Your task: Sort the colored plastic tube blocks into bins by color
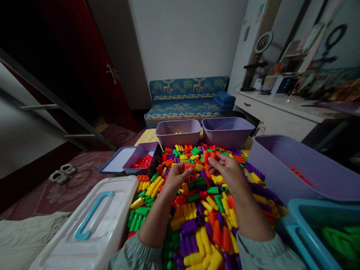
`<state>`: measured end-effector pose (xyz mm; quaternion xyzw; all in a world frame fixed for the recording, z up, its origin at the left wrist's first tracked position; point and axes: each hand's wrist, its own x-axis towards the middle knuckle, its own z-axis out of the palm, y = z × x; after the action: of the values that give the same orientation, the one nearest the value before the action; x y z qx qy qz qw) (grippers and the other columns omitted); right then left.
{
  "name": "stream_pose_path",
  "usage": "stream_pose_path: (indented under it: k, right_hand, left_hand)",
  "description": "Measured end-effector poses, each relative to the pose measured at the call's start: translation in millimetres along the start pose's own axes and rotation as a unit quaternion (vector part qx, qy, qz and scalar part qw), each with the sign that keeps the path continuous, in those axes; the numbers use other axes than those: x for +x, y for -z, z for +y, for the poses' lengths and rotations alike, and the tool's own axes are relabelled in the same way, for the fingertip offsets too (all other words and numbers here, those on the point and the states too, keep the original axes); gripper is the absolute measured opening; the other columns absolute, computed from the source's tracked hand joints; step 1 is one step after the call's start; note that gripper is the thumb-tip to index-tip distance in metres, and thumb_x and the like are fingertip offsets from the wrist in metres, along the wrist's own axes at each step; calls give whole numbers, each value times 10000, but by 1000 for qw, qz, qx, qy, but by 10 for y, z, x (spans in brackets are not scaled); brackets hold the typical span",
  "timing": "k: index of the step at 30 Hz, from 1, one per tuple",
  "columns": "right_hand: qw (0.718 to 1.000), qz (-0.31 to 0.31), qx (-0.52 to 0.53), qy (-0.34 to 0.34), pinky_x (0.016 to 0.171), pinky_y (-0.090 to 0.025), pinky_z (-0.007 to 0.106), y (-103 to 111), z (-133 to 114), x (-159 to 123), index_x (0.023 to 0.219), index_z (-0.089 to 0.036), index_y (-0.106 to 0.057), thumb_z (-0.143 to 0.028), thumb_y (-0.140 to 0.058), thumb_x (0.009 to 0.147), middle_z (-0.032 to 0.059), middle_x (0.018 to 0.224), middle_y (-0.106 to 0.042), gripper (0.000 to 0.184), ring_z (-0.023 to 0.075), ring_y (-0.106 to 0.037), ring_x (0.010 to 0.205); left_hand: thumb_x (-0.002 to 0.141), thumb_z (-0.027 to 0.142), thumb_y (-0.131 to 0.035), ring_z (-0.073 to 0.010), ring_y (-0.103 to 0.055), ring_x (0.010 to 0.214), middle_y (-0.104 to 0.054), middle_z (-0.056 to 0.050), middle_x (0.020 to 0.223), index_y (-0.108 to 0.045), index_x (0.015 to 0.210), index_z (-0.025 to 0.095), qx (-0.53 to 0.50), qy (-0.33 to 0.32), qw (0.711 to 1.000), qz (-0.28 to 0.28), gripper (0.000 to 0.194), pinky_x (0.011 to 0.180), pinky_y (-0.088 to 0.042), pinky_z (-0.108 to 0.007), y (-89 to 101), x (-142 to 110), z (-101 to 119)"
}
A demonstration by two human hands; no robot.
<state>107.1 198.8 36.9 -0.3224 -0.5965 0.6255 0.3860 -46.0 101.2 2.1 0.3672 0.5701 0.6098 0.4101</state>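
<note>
Over a large heap of plastic bullet-shaped building blocks (185,212) in yellow, green, purple, orange and red, both my hands are raised side by side. My left hand (177,178) is closed, with an orange building block (189,165) between thumb and fingers. Another orange building block (207,156) is pinched in my right hand (227,171), a short gap away from the left one. Many blocks in the heap are joined in short rows; others lie singly.
Two purple bins (178,138) (227,135) stand behind the heap. A larger purple bin (270,168) with red pieces and a blue bin (306,221) with green pieces are on the right. A small box (154,165) of red pieces and a white lid (92,221) lie left.
</note>
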Motion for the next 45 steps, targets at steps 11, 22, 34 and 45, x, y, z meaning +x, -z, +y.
stream_pose_path:
  k: [11, 22, 34, 45]
  right_hand:
    - [899, 303, 275, 158, 618, -469, 203, 283, -201, 63, 928, -199, -572, -336, -653, 727, 11, 927, -640, 256, 83, -602, 716]
    - [982, -119, -145, 25, 637, -517, 271, -241, 289, 17, 1081, -152, -642, -317, -683, 698, 66, 946, -684, 419, 134, -634, 660]
    - [915, 19, -390, 96, 719, -502, 301, -20, 352, 121, 955, -159, -664, -246, -585, 769, 85, 941, -706, 220, 188, -665, 758]
    - [916, -36, -388, 98, 677, -494, 282, -87, 379, 83, 955, -187, -674, -305, -601, 776, 49, 910, -713, 226, 190, -670, 758]
  left_hand:
    - [640, 551, -737, -148, -632, 576, -704, -61, 720, -659, 904, 124, -2, 16, 1000, 14, 508, 521, -481, -237, 10, 40, -68]
    - [763, 543, -621, -127, -624, 598, -698, -53, 734, -684, 994, 119, 39, 17, 998, -50, 487, 566, -479, -216, 71, 2, -21]
    - [735, 151, -633, -252, -568, 1092, -646, -94, 1163, -614, 1225, 202, 483, -138, 865, 0, 493, 948, -438, -358, 122, -13, -163]
    - [762, 180, -636, -229, -612, 949, -632, -93, 1044, -581, 1227, 227, 542, -93, 835, 9, 472, 815, -475, -320, 31, -24, -225]
